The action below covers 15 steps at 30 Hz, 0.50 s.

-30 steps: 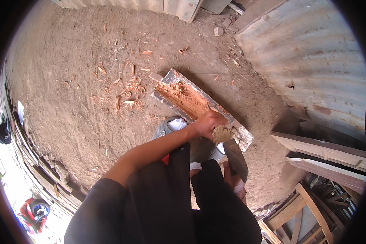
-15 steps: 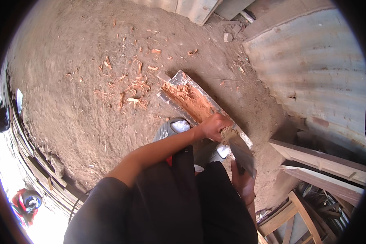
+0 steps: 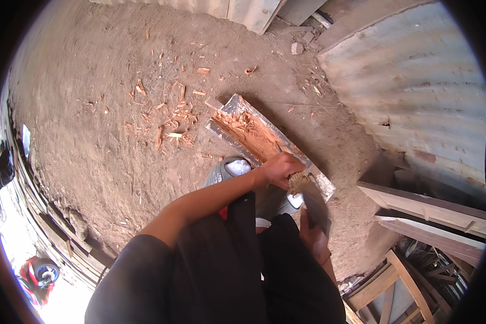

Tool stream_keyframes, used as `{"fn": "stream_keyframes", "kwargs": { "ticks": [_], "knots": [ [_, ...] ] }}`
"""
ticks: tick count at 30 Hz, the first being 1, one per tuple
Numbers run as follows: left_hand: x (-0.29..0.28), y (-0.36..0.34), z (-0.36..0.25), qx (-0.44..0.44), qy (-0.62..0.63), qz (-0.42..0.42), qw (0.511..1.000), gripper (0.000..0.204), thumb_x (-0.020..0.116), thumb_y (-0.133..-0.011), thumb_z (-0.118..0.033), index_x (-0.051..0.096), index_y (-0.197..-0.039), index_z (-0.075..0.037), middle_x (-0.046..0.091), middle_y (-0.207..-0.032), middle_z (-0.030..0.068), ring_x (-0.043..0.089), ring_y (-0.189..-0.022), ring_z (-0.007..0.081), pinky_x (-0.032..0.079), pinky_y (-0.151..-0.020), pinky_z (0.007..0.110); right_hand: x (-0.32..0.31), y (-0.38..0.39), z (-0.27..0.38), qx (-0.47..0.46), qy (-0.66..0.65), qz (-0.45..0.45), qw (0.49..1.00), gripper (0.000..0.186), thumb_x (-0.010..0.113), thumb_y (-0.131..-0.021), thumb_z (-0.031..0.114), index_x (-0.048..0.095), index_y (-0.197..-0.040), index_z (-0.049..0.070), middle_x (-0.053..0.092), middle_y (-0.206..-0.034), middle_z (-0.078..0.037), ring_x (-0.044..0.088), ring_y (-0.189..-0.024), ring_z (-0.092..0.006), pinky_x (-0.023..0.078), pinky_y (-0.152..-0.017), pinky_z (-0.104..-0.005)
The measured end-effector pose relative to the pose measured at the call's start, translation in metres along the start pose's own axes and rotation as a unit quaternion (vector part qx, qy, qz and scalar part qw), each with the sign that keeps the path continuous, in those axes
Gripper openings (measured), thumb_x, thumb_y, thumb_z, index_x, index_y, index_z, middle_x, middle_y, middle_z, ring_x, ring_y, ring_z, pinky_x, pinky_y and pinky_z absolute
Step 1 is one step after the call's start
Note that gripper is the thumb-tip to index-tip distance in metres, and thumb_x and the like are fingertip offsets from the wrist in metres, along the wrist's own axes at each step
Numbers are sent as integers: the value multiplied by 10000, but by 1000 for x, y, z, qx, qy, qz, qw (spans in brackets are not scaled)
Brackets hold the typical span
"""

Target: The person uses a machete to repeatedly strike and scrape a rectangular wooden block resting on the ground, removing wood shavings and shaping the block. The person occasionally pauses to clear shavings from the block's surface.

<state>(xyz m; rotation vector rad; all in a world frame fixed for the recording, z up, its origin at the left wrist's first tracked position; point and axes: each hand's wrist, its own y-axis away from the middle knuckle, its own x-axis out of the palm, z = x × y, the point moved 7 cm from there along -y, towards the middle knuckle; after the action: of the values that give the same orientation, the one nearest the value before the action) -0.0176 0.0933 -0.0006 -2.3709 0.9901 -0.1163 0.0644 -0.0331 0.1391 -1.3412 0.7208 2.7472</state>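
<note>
A wooden block (image 3: 322,186) with a hollowed, orange-brown trough lies slantwise on the ground by my shoes. My left hand (image 3: 282,169) is closed round a chisel (image 3: 298,182) over the block's near part; the handle's butt is frayed and fibrous, and a bit of the blade shows beyond my fist. Just right of that butt, my right hand (image 3: 313,236) grips a dark, flat, broad tool (image 3: 317,208). Motion blurs it, so I cannot tell its kind, nor whether it touches the butt. Loose wood shavings (image 3: 244,123) fill the trough's far end.
Wood chips (image 3: 174,120) are scattered over the dirt floor left of the block. A corrugated metal sheet (image 3: 410,81) stands at right, above leaning boards (image 3: 426,205) and a wooden frame (image 3: 380,283). My grey shoe (image 3: 224,170) is beside the block.
My right hand and the flat tool have shifted a little left, toward the chisel's butt. My left hand keeps its grip on the chisel. The whole view has shifted slightly.
</note>
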Motion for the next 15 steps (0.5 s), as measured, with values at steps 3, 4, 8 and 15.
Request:
{"fn": "stream_keyframes", "kwargs": {
  "ticks": [3, 4, 8, 15],
  "knots": [
    [1, 2, 1, -8, -19, 8, 1000, 331, 797, -668, -258, 599, -835, -52, 589, -738, 145, 634, -727, 381, 487, -645, 474, -10, -5, 33, -64, -31, -48, 996, 208, 682, -963, 100, 639, -1142, 5, 677, -919, -261, 688, -817, -462, 553, -669, -447],
    [1, 3, 4, -26, -26, -3, 999, 340, 800, -669, -269, 614, -855, -54, 598, -758, 143, 639, -740, 380, 494, -655, 468, -17, -3, 44, -117, -53, -97, 987, 196, 686, -965, 116, 636, -1119, 5, 683, -893, -259, 689, -796, -468, 547, -639, -460],
    [-2, -11, 7, -45, -24, -40, 998, 338, 807, -667, -246, 630, -878, -51, 615, -785, 142, 645, -754, 386, 507, -675, 463, 2, 10, -11, -30, -36, -80, 996, 221, 713, -955, 104, 650, -1131, -14, 721, -930, -221, 728, -792, -353, 554, -669, -413],
    [5, -5, 9, -63, -63, -24, 996, 410, 813, -596, -204, 658, -935, -31, 657, -847, 154, 665, -819, 386, 536, -732, 459, -17, 20, -14, 15, -133, -112, 985, 277, 679, -956, 60, 624, -1217, -15, 657, -1179, -265, 709, -967, -360, 554, -734, -408]
  ]
}}
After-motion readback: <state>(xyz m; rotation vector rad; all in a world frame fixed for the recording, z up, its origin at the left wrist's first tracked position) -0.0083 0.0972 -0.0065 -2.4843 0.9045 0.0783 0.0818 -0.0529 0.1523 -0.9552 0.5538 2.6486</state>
